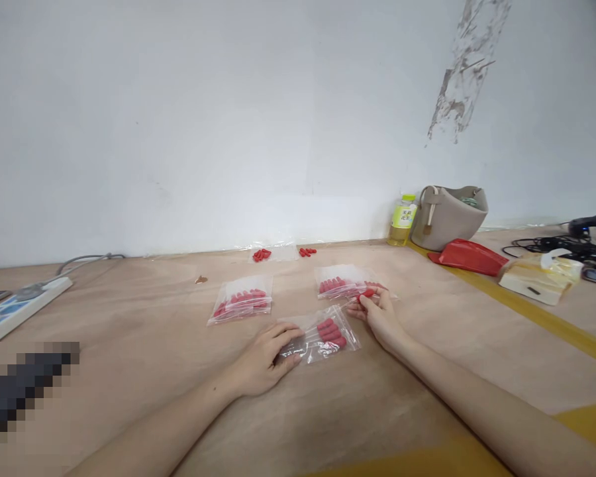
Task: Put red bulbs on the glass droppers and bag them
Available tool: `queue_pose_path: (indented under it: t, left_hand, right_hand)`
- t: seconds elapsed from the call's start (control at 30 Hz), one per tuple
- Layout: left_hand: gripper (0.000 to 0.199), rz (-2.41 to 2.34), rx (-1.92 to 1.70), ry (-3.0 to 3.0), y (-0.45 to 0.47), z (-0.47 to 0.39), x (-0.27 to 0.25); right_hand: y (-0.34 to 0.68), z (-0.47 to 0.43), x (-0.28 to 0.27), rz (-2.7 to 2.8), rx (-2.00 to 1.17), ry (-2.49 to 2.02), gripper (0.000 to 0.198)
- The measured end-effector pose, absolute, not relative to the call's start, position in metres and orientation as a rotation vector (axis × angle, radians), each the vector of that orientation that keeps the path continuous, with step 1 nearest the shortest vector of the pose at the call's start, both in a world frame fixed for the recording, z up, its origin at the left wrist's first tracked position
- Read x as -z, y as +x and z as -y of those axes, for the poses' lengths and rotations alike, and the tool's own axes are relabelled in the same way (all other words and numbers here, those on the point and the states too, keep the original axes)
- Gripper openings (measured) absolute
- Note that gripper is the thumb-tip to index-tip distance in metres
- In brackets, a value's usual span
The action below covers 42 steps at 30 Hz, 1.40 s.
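Note:
In front of me lies a clear zip bag [310, 344] with several red oblong pieces [332, 333] at its right end; thin pale streaks run left from them. My left hand [271, 358] grips the bag's left end, thumb below and fingers above. At its upper right corner, my right hand [380, 317] pinches a small red oblong piece [366, 295] between thumb and fingers. Just behind that hand, another bag [340, 273] of red pieces is partly covered by it. A similar stack of bags [243, 301] lies farther left.
Small red pieces [261, 255] and more red ones [307, 252] lie by the wall. To the right are a tea bottle [402, 222], a grey bag [449, 218], a red pouch [469, 257], a tissue pack [541, 278] and black cables [551, 246]. A power strip [30, 306] is at left.

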<state>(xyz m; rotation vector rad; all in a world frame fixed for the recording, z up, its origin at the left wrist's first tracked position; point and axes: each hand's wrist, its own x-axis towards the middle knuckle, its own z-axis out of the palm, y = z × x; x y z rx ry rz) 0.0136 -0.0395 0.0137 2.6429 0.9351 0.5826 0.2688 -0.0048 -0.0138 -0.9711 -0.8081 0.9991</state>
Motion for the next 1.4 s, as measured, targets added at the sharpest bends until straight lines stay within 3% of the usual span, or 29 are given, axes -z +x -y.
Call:
queue_pose_path:
  t: [0.37,0.63,1.0,1.27,1.4]
  left_hand:
    - [0.037,-0.955,-0.571,2.625,0.014,0.039,-0.014]
    - [0.042,-0.969,-0.564,2.602,0.014,0.039,-0.015]
    - [0.039,-0.921,-0.596,2.586,0.018,0.042,-0.016]
    - [0.040,-0.905,-0.607,2.602,0.018,0.042,-0.016]
    - [0.038,-0.898,-0.570,2.668,0.015,0.042,-0.013]
  right_hand:
    - [0.275,0.010,0.015,0.855,-1.095,-1.012,0.026]
    - [0.286,0.010,0.011,1.541,-1.112,-1.171,0.026]
    - [0.273,0.009,0.000,1.693,-1.308,-1.192,0.033]
    - [0.258,0.006,0.014,1.328,-0.885,-1.293,0.020]
    - [0.270,0.012,0.003,1.428,-1.204,-1.230,0.029]
